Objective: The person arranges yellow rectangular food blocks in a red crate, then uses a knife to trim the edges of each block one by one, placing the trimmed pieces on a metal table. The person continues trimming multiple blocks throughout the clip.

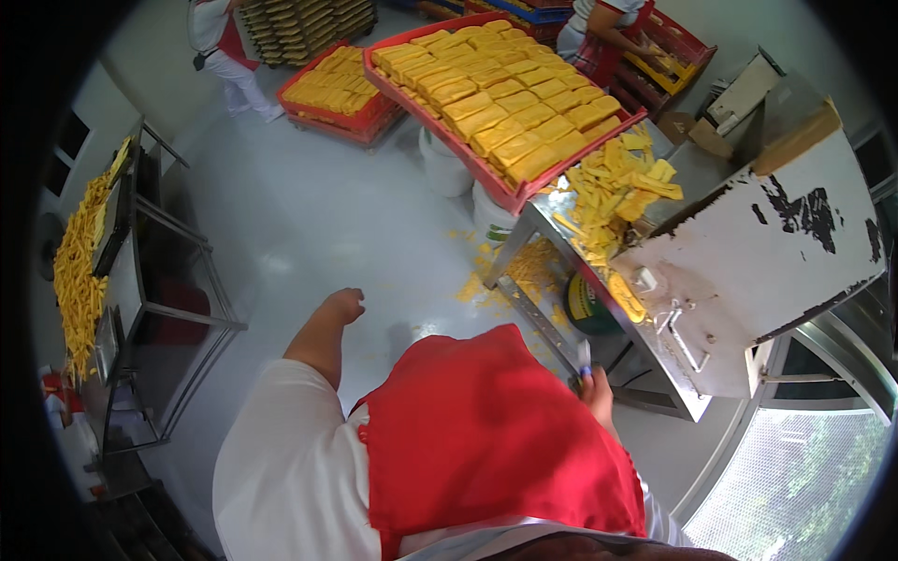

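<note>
From the head view, the left hand (342,304) is seen hanging free over the pale floor (309,215), its grip loosely curled and holding nothing. The right hand (593,388) is partly hidden behind the red apron (486,439); its grip is closed on the edge of the metal worktop (543,323). Yellow strips (613,192) are piled on that worktop, well above the right hand. A red tray (496,192) of yellow blocks (510,103) rests beside them. Scraps are scattered on the floor.
</note>
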`<state>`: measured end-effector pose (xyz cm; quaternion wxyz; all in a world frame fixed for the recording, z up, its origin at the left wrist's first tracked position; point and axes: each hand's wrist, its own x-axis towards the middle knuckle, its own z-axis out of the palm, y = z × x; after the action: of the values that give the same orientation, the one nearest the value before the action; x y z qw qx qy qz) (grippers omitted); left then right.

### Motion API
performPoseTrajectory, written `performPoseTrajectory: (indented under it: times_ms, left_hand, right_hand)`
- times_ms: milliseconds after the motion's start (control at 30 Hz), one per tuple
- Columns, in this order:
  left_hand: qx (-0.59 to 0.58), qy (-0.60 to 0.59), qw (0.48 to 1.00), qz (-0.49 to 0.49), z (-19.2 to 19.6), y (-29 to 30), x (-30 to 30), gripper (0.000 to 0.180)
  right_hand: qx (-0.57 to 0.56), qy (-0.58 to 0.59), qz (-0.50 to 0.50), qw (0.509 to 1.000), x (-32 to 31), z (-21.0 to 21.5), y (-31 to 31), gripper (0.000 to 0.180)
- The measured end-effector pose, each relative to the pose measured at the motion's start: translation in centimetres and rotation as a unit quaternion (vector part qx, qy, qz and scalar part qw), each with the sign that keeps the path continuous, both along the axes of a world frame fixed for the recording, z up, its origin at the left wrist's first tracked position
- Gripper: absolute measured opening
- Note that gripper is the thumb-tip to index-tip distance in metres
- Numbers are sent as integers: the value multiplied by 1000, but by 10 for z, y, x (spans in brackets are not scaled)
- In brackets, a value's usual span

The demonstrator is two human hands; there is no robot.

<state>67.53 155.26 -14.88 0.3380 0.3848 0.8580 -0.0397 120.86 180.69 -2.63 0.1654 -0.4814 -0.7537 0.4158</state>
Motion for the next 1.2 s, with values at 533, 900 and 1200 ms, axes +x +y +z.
performPoseTrajectory:
  times_ms: [533,900,1200]
  left_hand:
    - [-95,-249,957,117,-22,-126,-1,52]
    - [-29,-118,985,121,3,-6,-180,44]
    - [19,-273,949,155,-56,5,-261,33]
  right_hand:
    - [86,68,-49,993,-310,-23,220,35]
    - [-198,283,-259,902,-381,-27,411,33]
    - [-42,24,-411,910,-323,-57,466,64]
